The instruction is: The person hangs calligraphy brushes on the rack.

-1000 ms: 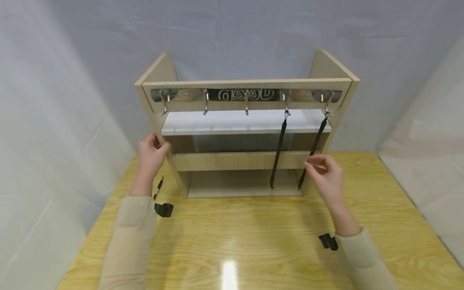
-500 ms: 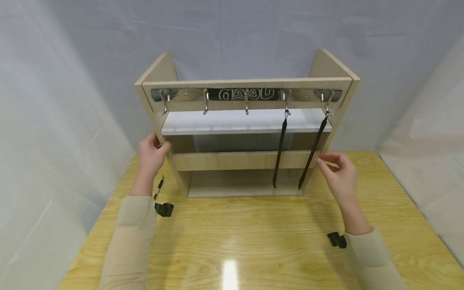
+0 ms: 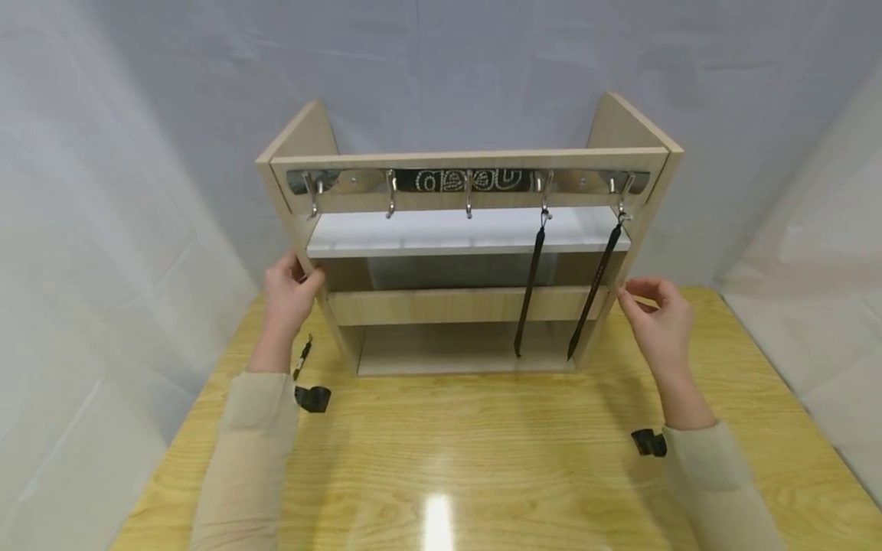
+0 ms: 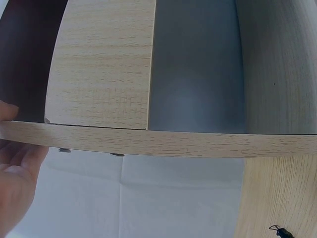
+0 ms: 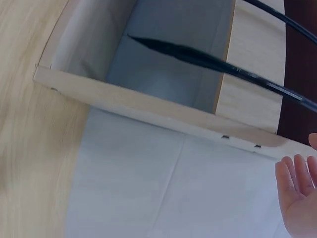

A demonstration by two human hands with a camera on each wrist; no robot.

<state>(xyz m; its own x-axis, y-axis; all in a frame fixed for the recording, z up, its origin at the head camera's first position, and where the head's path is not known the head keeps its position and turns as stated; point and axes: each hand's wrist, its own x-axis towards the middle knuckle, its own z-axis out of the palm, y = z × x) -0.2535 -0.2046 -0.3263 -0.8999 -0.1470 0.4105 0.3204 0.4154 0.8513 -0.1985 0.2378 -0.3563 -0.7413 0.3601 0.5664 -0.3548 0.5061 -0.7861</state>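
A light wooden shelf unit [image 3: 455,304] stands on the table, with a metal hook rail [image 3: 358,181] across its top. Two black brushes hang from the two right hooks: one [image 3: 530,285] further in, one [image 3: 595,285] near the right side panel. They also show in the right wrist view, brush [image 5: 198,55] and brush [image 5: 277,17]. My left hand [image 3: 298,282] grips the front edge of the left side panel, thumb in front; the left wrist view shows this hand [image 4: 15,168] at the panel edge [image 4: 148,141]. My right hand [image 3: 637,295] hovers with relaxed fingers by the right side panel, holding nothing; palm [image 5: 297,193] is apart from the panel.
The yellow wooden table [image 3: 482,444] carries the shelf near its back edge. A small black pen-like thing [image 3: 301,358] lies by my left wrist. Grey-white cloth hangs behind and at both sides.
My right hand has moved rightward from the outer brush to the shelf's right side panel. The inner brush swings slightly. My left hand stays put.
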